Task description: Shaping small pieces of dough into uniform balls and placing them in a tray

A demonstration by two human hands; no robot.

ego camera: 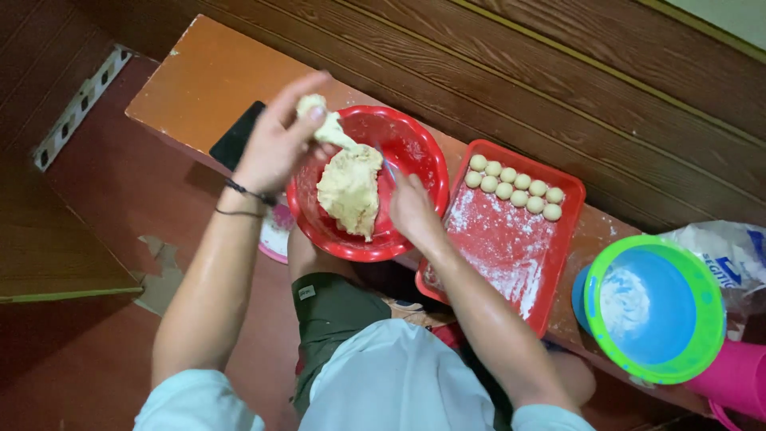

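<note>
A red round bowl (419,152) rests tilted on the edge of an orange-brown bench (207,80), with a big pale lump of dough (349,187) in it. My left hand (279,140) is raised over the bowl's left rim and pinches a small piece of dough (315,108) that still stretches down to the lump. My right hand (411,207) is at the lump's right side, inside the bowl, fingers on the dough. To the right lies a red rectangular tray (558,247) dusted with flour, holding several small dough balls (515,185) in two rows at its far end.
A blue bowl with a green rim (702,335) holding some flour sits at the right, next to a white bag (730,255) and a pink container (738,375). A dark flat phone-like object (235,136) lies on the bench behind my left hand. Wood-panel wall runs behind.
</note>
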